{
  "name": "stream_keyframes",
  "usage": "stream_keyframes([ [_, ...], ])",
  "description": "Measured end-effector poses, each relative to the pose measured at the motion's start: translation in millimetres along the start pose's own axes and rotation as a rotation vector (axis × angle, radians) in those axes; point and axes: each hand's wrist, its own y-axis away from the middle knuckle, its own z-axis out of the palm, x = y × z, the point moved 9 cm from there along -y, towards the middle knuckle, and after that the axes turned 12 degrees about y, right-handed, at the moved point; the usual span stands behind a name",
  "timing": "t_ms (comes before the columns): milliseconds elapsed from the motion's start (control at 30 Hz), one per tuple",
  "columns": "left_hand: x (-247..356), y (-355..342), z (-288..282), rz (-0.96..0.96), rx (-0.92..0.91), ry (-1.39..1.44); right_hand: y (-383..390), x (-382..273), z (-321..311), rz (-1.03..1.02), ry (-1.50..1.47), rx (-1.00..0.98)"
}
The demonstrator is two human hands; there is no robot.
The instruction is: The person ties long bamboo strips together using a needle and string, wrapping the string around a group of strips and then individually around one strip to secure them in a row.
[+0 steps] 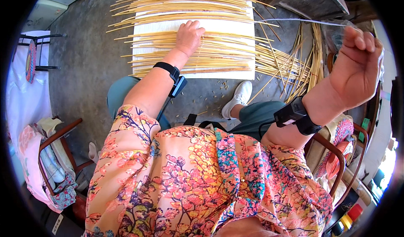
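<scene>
Long, thin yellow stalks (227,39), like reeds or straw, lie side by side in rows across a white board (158,25). My left hand (190,35) rests on the near rows, its fingers curled down beside a gap where the board shows. What those fingers grip, if anything, is hidden beneath them. Raised far out to the right, my right hand (357,62) is closed with the fingers bent inward. A white string (309,21) runs taut from the right edge of the far stalks to this hand's fingertips.
Loose stalks (286,64) are heaped on the floor right of the board. A dark box-like piece of furniture (309,1) stands beyond them. Chairs with cloths flank me, one wooden armrest (63,131) at left. Small stalk scraps (210,94) litter the concrete floor near my white shoe (240,97).
</scene>
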Motion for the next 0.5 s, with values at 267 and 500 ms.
stream_keyframes([
  [267, -35, -4, -19, -0.332, 0.107, 0.296, 3, 6, 29, 0.064, 0.011, -0.092],
  [500, -23, 3, -17, -0.25, -0.07, 0.242, 1, 22, 21, 0.109, -0.298, 0.0],
])
